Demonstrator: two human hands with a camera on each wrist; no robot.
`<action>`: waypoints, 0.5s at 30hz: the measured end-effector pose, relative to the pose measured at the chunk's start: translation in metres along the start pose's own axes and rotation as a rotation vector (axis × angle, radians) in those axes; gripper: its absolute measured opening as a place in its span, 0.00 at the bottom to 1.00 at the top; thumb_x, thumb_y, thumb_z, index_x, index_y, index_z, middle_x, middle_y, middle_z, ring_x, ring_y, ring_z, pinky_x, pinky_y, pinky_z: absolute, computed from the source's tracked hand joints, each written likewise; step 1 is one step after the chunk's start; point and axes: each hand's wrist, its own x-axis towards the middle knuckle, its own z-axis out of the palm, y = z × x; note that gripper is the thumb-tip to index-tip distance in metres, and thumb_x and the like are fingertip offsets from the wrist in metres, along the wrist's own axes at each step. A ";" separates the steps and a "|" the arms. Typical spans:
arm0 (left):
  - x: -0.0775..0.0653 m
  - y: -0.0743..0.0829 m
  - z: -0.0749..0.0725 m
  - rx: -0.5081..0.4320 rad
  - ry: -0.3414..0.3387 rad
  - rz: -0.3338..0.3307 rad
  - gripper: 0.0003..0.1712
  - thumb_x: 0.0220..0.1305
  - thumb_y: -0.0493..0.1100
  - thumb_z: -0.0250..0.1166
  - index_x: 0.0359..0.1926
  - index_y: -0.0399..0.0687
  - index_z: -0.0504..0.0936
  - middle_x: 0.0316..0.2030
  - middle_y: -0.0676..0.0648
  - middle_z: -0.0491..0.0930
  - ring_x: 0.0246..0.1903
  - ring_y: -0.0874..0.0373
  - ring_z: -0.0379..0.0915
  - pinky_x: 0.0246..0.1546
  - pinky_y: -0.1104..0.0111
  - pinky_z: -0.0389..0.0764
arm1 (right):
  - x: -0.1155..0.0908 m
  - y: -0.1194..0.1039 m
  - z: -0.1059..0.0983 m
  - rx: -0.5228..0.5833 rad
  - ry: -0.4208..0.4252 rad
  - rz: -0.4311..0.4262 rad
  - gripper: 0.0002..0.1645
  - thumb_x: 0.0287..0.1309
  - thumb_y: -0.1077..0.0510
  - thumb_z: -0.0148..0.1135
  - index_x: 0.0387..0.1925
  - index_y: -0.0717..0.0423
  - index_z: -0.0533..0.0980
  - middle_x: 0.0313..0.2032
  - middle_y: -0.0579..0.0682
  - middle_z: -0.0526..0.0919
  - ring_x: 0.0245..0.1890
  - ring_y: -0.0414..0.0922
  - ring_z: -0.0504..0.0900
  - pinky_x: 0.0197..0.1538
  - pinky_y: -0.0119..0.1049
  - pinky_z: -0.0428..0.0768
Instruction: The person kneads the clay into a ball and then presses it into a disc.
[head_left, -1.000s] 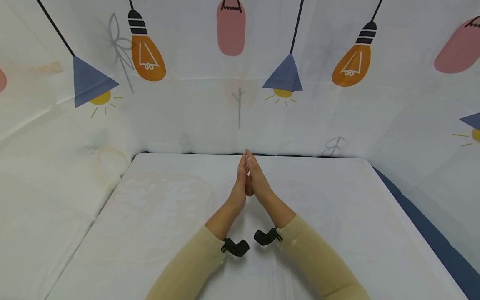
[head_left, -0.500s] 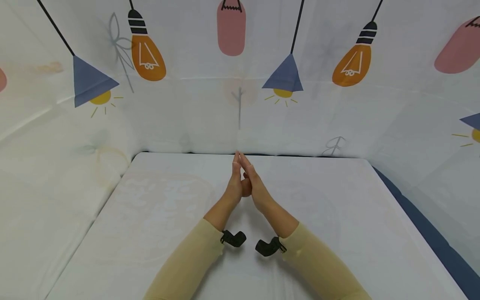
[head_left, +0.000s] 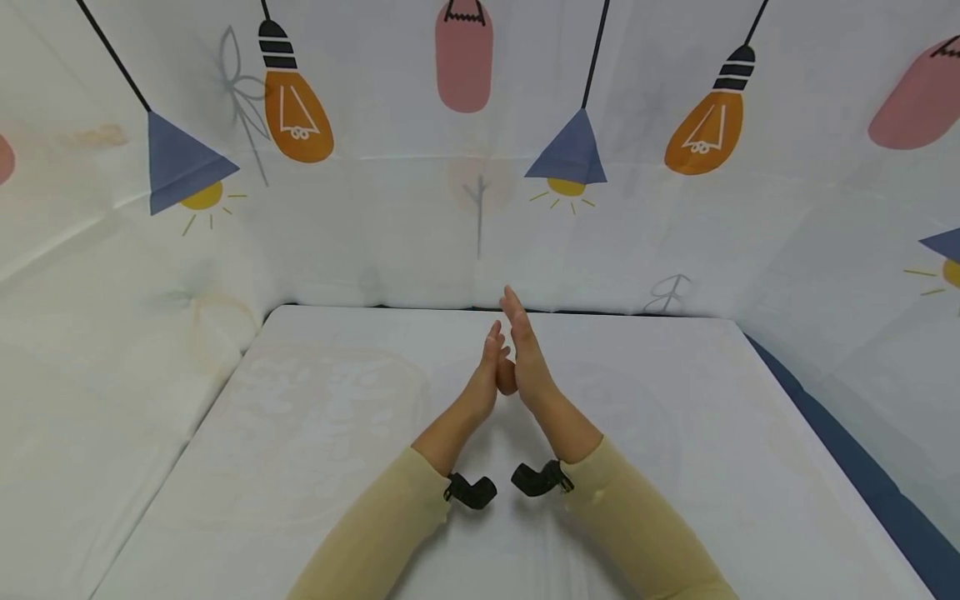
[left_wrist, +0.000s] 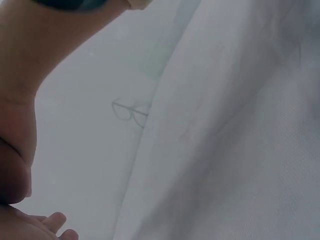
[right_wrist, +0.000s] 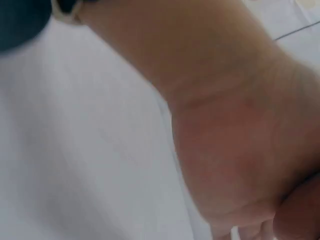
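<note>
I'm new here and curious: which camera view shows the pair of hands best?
The head view: it frames the left hand and the right hand together, uncropped. Left and right wrist views show only partial hands, close and cut by the frame.

The head view looks forward-down, sharing the left hand [head_left: 486,375] and right hand [head_left: 529,357] with nearer wrist views.

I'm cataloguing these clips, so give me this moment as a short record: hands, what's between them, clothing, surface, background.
Hands: left hand and right hand face each other, fingers mostly straight; the right reaches higher in the head view
Between them: rounded brown shape; its identity is unclear
Clothing: pale yellow sleeves, with black devices near the cuffs
Surface: white tabletop
Background: white cloth printed with orange bulbs and blue lamps
</note>
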 end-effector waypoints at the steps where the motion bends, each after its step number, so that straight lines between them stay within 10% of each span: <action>1: -0.001 0.001 0.001 -0.005 -0.005 0.012 0.46 0.70 0.76 0.18 0.81 0.60 0.34 0.79 0.41 0.41 0.76 0.42 0.45 0.70 0.39 0.46 | 0.002 0.000 -0.001 -0.012 0.018 0.009 0.48 0.68 0.23 0.30 0.80 0.40 0.46 0.77 0.49 0.53 0.77 0.46 0.48 0.73 0.60 0.42; 15: -0.007 0.010 0.004 -0.073 -0.012 0.127 0.59 0.58 0.86 0.22 0.81 0.59 0.34 0.79 0.46 0.40 0.76 0.45 0.41 0.70 0.37 0.45 | 0.014 0.014 -0.002 -0.058 0.028 0.155 0.40 0.70 0.41 0.41 0.80 0.39 0.46 0.79 0.49 0.47 0.77 0.54 0.47 0.71 0.64 0.46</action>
